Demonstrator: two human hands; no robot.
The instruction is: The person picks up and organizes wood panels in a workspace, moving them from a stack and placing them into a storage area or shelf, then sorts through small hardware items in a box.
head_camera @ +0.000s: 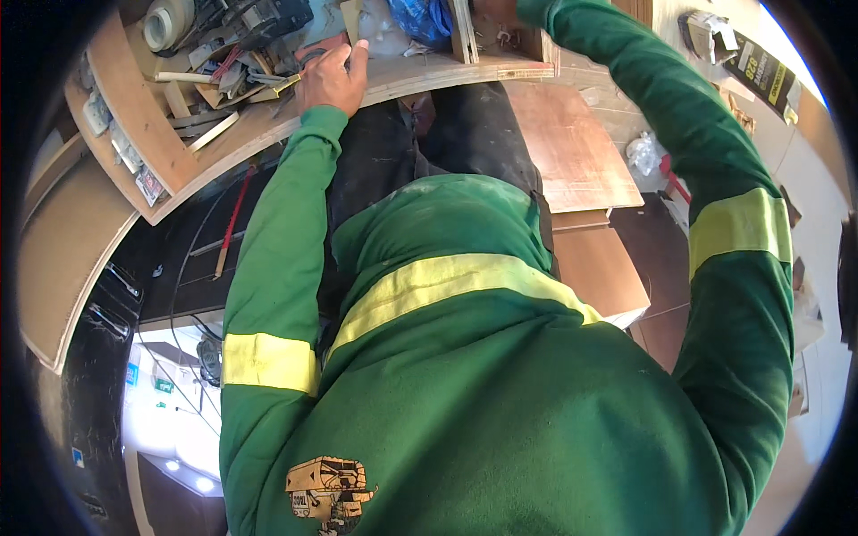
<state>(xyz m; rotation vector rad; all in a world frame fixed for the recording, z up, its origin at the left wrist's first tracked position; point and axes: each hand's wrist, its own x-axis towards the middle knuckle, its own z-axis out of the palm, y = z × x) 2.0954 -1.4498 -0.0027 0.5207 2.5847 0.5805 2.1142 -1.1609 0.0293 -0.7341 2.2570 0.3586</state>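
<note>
My left hand [332,79] is over the front edge of a wooden bin [429,78], fingers bent and thumb raised. A dark curved piece and a reddish thing lie at its fingers; whether it grips them is unclear. Just left of it, a yellow strip [287,84] rests on offcuts. At the top edge, my right hand [499,9] is only partly visible, dim and cut off, above a small compartment of the bin. Its fingers are hidden. A blue plastic bag [426,23] lies between the two hands, left of a wooden divider [462,30].
Power tools [268,20], a tape roll [161,25] and wood scraps fill the bin's left part. Right of my legs are a reddish plywood sheet [570,147] and a brown box [600,268]. A red-handled tool [236,221] and cables lie at left. Clear plastic [645,154] lies at right.
</note>
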